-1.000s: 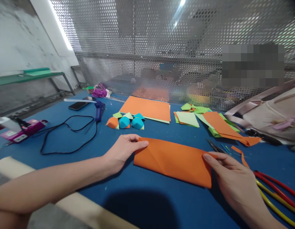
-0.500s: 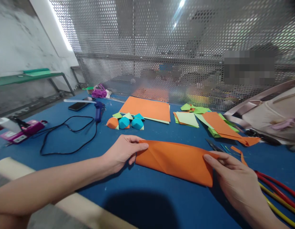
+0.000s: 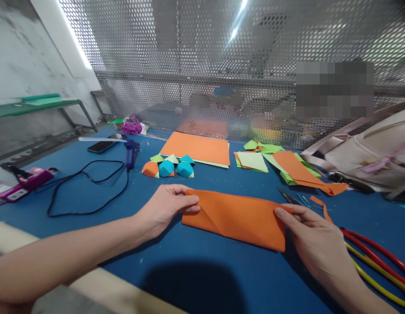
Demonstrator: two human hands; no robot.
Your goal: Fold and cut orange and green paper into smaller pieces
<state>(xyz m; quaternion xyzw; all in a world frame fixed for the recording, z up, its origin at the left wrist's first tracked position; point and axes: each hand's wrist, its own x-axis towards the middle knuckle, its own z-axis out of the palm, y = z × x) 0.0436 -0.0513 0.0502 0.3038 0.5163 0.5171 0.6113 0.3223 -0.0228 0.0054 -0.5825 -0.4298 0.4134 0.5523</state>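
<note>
Taking the folded orange paper rectangle [image 3: 235, 220] as the centre of the dial: holding it by both ends at a smooth blue tabletop [image 3: 176, 261], with a slanting crease in its left half. Cannot tell from this angle about contact between its lower edge and the surface. Gripping its upper left corner at nine o'clock with a bare left hand [image 3: 165, 210], with the thumb flat on the near face and another fingertip just below. Pinching its upper right corner at three o'clock with a bare right hand [image 3: 320, 242], with the thumb in front and other fingers behind. At eleven o'clock, a broad flat orange sheet [image 3: 195, 146] over pale green. At ten, in two close rows, small pointed paper caps [image 3: 166, 168] in orange, turquoise and green; farther out that way, a blue glue gun [image 3: 130, 156]. Between twelve and one, pale green and orange paper squares [image 3: 253, 161]. Toward two, a long orange paper strip [image 3: 295, 169]; nearer, a dark pointed tool [image 3: 285, 195]. Between three and four, curved glossy red and yellow tubes [image 3: 379, 259] beside the right hand.
</note>
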